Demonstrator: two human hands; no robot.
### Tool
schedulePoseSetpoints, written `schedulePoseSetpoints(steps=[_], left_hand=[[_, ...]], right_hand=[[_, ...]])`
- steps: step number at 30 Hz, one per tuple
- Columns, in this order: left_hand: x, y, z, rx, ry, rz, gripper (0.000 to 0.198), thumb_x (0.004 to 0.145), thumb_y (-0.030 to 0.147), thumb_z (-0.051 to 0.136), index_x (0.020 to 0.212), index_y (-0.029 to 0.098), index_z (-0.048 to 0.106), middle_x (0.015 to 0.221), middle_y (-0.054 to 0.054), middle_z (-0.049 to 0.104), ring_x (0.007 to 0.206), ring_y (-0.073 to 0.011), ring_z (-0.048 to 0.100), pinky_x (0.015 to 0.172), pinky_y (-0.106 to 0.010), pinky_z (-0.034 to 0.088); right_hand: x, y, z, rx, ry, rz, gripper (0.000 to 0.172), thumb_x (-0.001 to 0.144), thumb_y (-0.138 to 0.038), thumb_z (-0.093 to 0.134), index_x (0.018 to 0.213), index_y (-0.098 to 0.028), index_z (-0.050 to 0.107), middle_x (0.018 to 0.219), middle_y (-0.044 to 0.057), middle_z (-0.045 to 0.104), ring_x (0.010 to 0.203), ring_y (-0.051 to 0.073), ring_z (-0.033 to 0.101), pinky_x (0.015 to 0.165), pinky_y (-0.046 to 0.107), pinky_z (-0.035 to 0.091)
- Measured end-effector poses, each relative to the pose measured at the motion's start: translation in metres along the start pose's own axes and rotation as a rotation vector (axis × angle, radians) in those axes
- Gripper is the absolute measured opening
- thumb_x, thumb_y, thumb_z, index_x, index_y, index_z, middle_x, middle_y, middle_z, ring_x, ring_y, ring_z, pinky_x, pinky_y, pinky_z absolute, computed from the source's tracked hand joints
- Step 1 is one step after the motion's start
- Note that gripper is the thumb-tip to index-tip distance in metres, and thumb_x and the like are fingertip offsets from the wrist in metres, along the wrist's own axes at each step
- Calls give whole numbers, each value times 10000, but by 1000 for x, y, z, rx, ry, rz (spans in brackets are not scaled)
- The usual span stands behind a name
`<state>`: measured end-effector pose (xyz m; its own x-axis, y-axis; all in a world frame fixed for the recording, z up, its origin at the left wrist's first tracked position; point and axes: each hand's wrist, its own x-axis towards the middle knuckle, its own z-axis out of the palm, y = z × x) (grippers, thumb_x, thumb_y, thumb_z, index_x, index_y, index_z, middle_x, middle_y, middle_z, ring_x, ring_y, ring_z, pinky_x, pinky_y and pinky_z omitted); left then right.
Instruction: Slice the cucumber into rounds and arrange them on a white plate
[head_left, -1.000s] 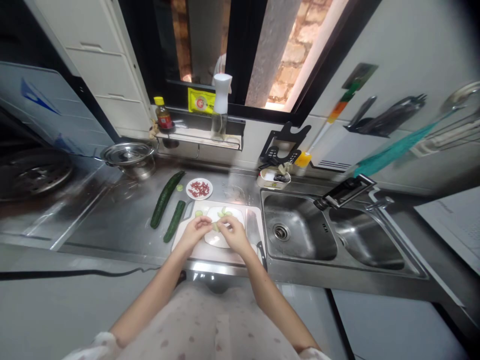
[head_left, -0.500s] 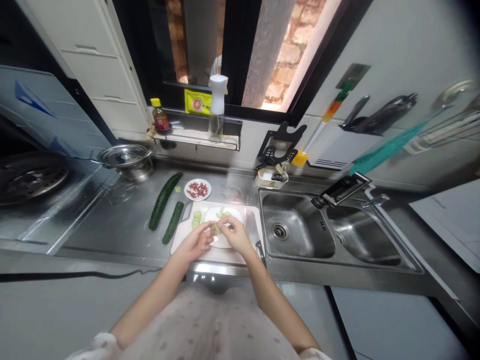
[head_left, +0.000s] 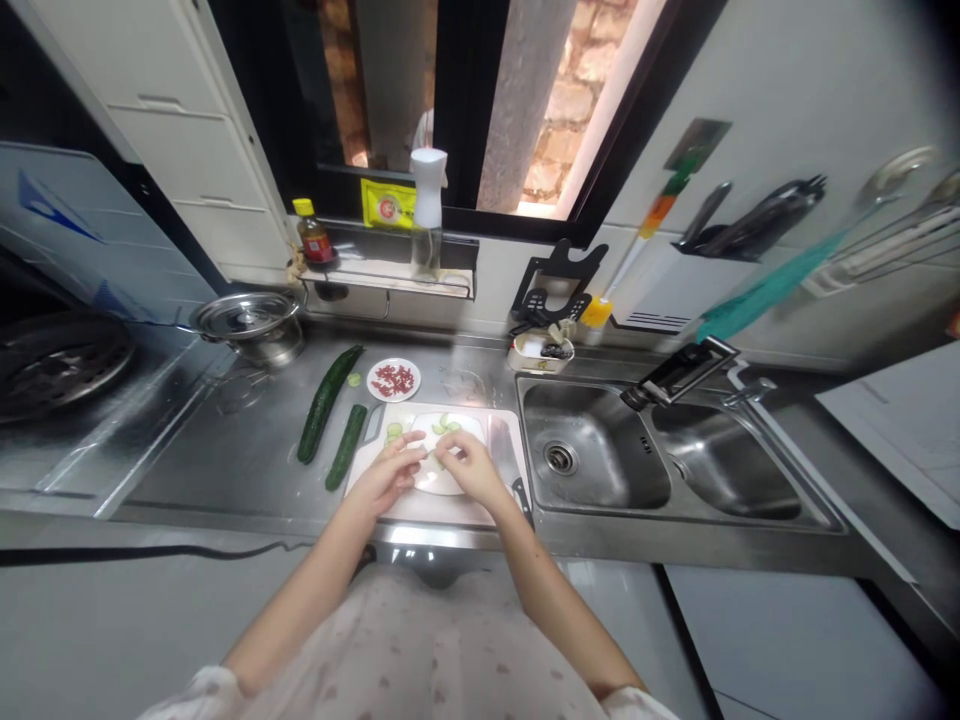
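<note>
Over a white plate (head_left: 441, 486) on the cutting board (head_left: 409, 512), my two hands face each other. My right hand (head_left: 468, 468) pinches a pale green cucumber slice (head_left: 438, 460) at its fingertips. The fingers of my left hand (head_left: 388, 474) are drawn together a little apart from it; whatever they hold is too small to make out. Several cucumber slices (head_left: 446, 424) lie fanned on the plate's far side. More stacked slices (head_left: 394, 430) sit on the board, partly behind my left hand. A knife (head_left: 499, 448) rests along the board's right side.
Left of the board lie a whole cucumber (head_left: 322, 410) and a cut cucumber (head_left: 346, 447), near a small end piece (head_left: 355, 380). Behind stands a plate of chopped red bits (head_left: 394, 380). A lidded steel pot (head_left: 259, 325) is at left, a double sink (head_left: 600, 450) at right.
My left hand has drawn back slightly from the right, and its fingers have come closer together. The cucumber slice now sits at my right fingertips. The view has shifted slightly.
</note>
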<state>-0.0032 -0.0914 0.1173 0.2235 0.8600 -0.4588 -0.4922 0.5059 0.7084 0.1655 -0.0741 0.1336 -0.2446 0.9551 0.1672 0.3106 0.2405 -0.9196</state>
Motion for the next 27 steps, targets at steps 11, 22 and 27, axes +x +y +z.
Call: schedulePoseSetpoints(steps=[11, 22, 27], left_hand=[[-2, 3, 9, 272, 106, 196, 520, 552, 290, 810, 1011, 165, 598, 598, 75, 506, 484, -32, 419, 456, -154, 254], [20, -14, 13, 392, 167, 300, 431, 533, 333, 782, 884, 150, 614, 547, 80, 499, 516, -67, 480, 536, -180, 352], [39, -30, 6, 474, 164, 323, 390, 570, 358, 758, 871, 146, 630, 620, 37, 569, 591, -101, 548, 565, -200, 397]], right_hand=[[1, 8, -3, -22, -28, 49, 129, 765, -207, 558, 669, -186, 642, 741, -1, 663, 773, 140, 598, 719, 252, 447], [15, 35, -24, -53, -154, 202, 138, 729, -253, 599, 631, -155, 597, 593, -28, 583, 594, 104, 523, 588, 208, 398], [25, 54, -37, -133, -219, 223, 150, 749, -275, 610, 663, -152, 602, 611, -17, 607, 590, 106, 543, 559, 194, 392]])
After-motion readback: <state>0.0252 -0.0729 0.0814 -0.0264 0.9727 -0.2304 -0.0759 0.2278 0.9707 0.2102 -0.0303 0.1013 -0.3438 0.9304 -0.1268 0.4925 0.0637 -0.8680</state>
